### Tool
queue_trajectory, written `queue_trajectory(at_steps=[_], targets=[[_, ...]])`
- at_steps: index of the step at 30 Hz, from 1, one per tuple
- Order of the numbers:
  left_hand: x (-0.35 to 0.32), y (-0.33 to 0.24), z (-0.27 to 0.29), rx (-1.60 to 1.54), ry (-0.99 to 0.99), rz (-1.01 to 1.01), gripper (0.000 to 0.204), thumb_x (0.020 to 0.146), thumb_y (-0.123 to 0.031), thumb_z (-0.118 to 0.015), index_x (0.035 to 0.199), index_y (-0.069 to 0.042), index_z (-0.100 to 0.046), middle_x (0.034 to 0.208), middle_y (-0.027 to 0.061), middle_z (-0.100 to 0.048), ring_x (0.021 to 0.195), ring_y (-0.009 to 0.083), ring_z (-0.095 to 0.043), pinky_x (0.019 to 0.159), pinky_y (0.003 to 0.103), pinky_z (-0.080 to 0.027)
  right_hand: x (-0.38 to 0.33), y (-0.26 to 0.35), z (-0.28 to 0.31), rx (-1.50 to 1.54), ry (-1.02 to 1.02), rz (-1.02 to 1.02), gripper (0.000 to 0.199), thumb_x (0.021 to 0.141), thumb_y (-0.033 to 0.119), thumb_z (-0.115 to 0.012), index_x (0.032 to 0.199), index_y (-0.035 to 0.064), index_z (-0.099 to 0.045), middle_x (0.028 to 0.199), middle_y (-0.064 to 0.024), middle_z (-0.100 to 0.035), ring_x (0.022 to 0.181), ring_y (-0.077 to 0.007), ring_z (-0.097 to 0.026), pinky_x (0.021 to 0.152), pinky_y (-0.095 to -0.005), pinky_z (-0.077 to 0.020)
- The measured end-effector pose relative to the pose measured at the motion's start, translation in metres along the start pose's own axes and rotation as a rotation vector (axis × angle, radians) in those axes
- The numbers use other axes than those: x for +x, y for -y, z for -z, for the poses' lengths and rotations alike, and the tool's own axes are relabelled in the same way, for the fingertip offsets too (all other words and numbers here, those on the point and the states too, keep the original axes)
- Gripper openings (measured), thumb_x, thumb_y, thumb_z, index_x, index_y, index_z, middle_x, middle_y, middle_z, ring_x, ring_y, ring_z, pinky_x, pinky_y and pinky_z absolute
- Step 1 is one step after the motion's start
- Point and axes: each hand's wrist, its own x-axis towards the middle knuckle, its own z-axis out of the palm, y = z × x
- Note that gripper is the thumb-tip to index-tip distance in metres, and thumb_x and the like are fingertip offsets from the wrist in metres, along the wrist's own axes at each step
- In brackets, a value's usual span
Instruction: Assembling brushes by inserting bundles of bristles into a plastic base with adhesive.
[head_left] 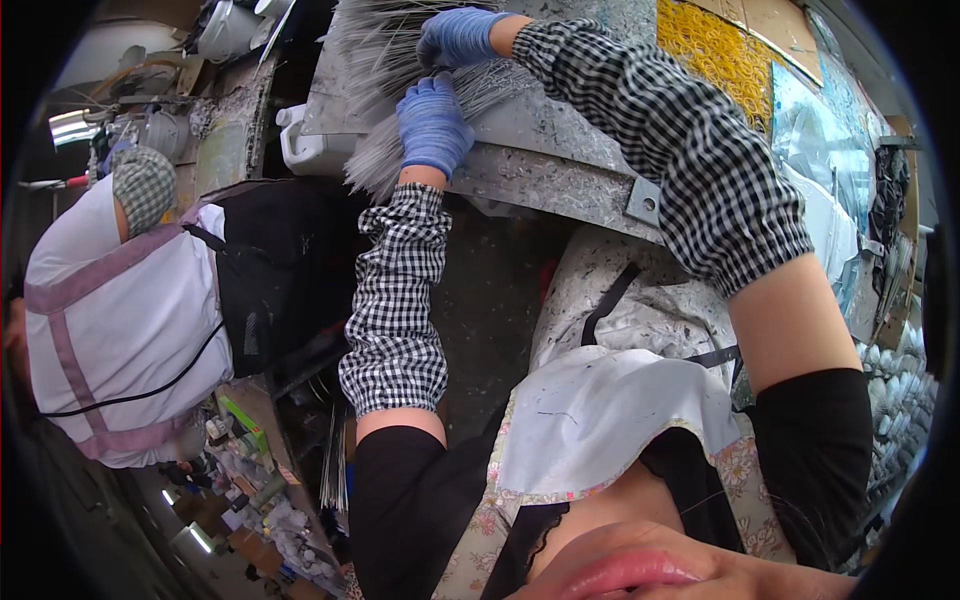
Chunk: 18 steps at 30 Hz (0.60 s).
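Note:
A thick spread of thin, stiff, pale grey rods lies across the far left part of the metal worktable. Their ends fan out past its left edge. Both my hands wear blue knit gloves and work close together among the rods. My left hand is nearer, its fingers closed on a few rods at the fingertips. Just beyond it, my right hand reaches in from the right, fingers curled down on the rods. Exactly how many rods each hand grips is hidden by the gloves.
A heap of yellow rings lies at the far right of the table. A metal plate with a hole sits at its front edge. A white jug stands left of the rods. Another person is close on my left.

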Motion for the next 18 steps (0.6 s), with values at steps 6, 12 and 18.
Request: queue_trajectory(at_steps=[6, 12, 18], targets=[[-0.025, 0.023, -0.004, 0.017, 0.020, 0.049, 0.077, 0.068, -0.026, -0.083, 0.134, -0.009, -0.046, 0.129, 0.0148, -0.057, 0.122, 0.0328, -0.055, 0.100, 0.048, -0.044, 0.018, 0.036, 0.012, -0.348, 0.090, 0.183, 0.026, 0.077, 0.020, -0.067, 0.101, 0.0093, -0.069, 0.092, -0.0175, -0.069, 0.085, -0.0380, -0.068, 0.072, -0.0478, -0.0556], [-0.035, 0.001, 0.004, 0.032, 0.071, 0.055, 0.071, 0.071, -0.024, -0.082, 0.131, -0.009, -0.048, 0.120, 0.0134, -0.063, 0.115, 0.0316, -0.060, 0.095, 0.047, -0.047, 0.023, -0.010, 0.014, -0.344, -0.202, 0.239, 0.015, 0.077, 0.018, -0.065, 0.087, 0.0073, -0.069, 0.084, -0.0164, -0.070, 0.079, -0.0380, -0.069, 0.068, -0.0478, -0.0557], [-0.056, -0.003, 0.015, 0.040, 0.101, 0.073, 0.073, 0.068, -0.029, -0.084, 0.133, -0.013, -0.053, 0.134, 0.0163, -0.053, 0.127, 0.0315, -0.050, 0.102, 0.046, -0.043, 0.010, -0.004, 0.013, -0.348, -0.243, 0.281, 0.010, 0.079, 0.017, -0.064, 0.082, 0.0078, -0.069, 0.080, -0.0161, -0.068, 0.078, -0.0376, -0.069, 0.065, -0.0469, -0.0551]])
